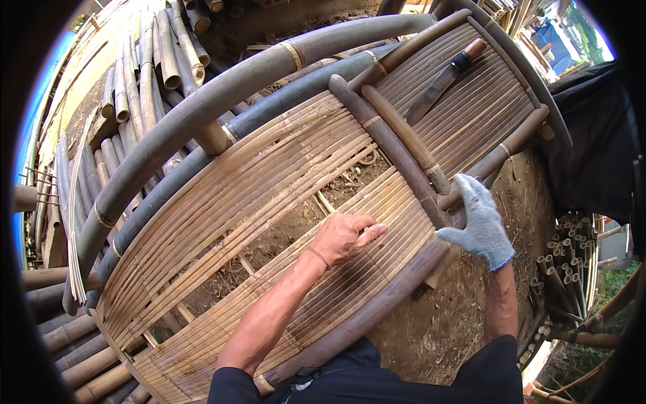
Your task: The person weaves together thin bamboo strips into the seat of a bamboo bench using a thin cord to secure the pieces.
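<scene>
Below me is a bamboo bench (431,269) with dark round poles for a frame and thin slats for a seat. A long gap between the slats (269,151) shows the ground beneath. My bare left hand (346,239), a thin band at its wrist, is over the near slats by that gap. Its fingers are curled and its thumb points right; what lies under the fingers is hidden. My right hand (479,225), in a pale grey glove, is at the frame corner where the poles meet. Its thumb and fingers are apart, beside the poles, with nothing seen between them.
A large knife (437,87) with a wooden handle lies on the farther slatted section. Bamboo poles (151,60) are piled behind on the left, with more poles (87,363) at the lower left. Thin cut canes (568,269) and dark cloth (592,141) are on the right.
</scene>
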The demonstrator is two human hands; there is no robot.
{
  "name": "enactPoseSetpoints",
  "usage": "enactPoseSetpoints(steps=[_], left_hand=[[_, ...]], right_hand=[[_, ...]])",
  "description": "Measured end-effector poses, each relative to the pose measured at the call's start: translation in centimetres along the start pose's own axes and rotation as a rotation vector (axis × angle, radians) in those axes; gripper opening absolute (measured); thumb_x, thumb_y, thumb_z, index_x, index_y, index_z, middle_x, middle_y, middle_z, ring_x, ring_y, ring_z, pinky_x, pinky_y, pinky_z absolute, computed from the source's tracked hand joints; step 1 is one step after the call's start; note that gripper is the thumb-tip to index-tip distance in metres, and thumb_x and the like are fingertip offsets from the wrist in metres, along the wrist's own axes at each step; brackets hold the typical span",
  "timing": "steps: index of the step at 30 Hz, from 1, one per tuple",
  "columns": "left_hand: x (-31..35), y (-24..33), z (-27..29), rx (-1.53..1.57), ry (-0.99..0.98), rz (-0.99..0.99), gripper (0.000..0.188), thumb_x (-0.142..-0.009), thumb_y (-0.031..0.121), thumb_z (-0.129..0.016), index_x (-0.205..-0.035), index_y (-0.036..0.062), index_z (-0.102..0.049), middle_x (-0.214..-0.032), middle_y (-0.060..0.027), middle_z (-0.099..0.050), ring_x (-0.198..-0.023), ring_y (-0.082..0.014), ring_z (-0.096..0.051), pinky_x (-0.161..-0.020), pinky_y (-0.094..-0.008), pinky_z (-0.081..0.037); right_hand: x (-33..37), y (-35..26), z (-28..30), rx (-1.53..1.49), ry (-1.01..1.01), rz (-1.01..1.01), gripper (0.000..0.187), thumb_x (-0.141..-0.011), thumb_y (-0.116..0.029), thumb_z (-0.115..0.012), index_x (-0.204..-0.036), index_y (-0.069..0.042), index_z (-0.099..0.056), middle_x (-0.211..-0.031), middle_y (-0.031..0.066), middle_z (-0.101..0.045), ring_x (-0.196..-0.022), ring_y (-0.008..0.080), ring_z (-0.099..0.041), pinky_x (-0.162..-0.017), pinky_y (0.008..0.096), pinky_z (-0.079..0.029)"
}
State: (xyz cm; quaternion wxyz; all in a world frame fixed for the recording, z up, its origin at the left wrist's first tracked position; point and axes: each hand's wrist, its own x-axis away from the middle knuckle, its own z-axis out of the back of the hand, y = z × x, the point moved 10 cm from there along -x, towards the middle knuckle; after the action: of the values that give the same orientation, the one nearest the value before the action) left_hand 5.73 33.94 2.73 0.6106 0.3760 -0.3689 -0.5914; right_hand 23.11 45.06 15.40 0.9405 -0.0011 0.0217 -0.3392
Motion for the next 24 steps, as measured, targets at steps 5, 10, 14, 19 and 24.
enactPoseSetpoints(steps=[5,10,14,19,24], left_hand=[[0.4,7.5,2.6,0.12,0.097,-0.193,0.038,-0.097,0.047,-0.066,-0.097,0.009,-0.072,-0.081,-0.0128,-0.067,-0.076,-0.027,-0.067,-0.069,-0.0392,-0.054],[3.3,-3.1,8.9,-0.102,0.332,0.229,0.03,-0.089,0.031,-0.075,-0.103,0.0048,-0.073,-0.082,-0.0132,-0.065,-0.077,-0.025,-0.065,-0.071,-0.0381,-0.054],[4.2,-9.5,6.2,-0.114,0.302,0.569,0.025,-0.088,0.009,-0.055,-0.1,0.0011,-0.075,-0.097,-0.0287,-0.072,-0.095,-0.0411,-0.071,-0.084,-0.0478,-0.056],[3.1,-12.5,4.4,-0.214,0.177,0.695,0.028,-0.085,0.009,-0.053,-0.102,-0.0021,-0.072,-0.098,-0.035,-0.068,-0.098,-0.0492,-0.067,-0.088,-0.0519,-0.053],[1.2,-15.6,3.1,-0.027,0.228,0.66,0.03,-0.084,0.014,-0.06,-0.108,0.0007,-0.072,-0.106,-0.0321,-0.069,-0.102,-0.0463,-0.068,-0.089,-0.0489,-0.054]], right_hand=[[1.2,-10.3,-8.7,-1.167,-0.514,0.066,0.093,-0.08,-0.04,-0.085,-0.151,0.001,-0.041,-0.141,0.0225,-0.054,-0.125,0.032,-0.061,-0.098,0.036,-0.053],[-4.1,1.5,-4.3,-1.346,-0.097,-0.318,0.014,-0.096,-0.015,-0.068,-0.098,-0.002,-0.072,-0.076,0.0055,-0.067,-0.06,0.0136,-0.069,-0.049,0.026,-0.054],[-9.9,1.2,-3.0,-0.413,0.33,-0.083,0.021,-0.097,-0.02,-0.061,-0.086,-0.006,-0.072,-0.076,0.0075,-0.068,-0.059,0.0206,-0.064,-0.061,0.0365,-0.056],[-12.9,-13.1,-15.9,0.125,-0.169,0.243,0.021,-0.088,-0.02,-0.06,-0.083,-0.004,-0.073,-0.081,0.0178,-0.072,-0.069,0.0327,-0.069,-0.07,0.0489,-0.054],[-13.4,-18.0,-22.9,-0.388,-0.706,0.477,0.028,-0.089,-0.022,-0.056,-0.093,0.002,-0.071,-0.086,0.0238,-0.07,-0.078,0.0392,-0.069,-0.079,0.0486,-0.055]])
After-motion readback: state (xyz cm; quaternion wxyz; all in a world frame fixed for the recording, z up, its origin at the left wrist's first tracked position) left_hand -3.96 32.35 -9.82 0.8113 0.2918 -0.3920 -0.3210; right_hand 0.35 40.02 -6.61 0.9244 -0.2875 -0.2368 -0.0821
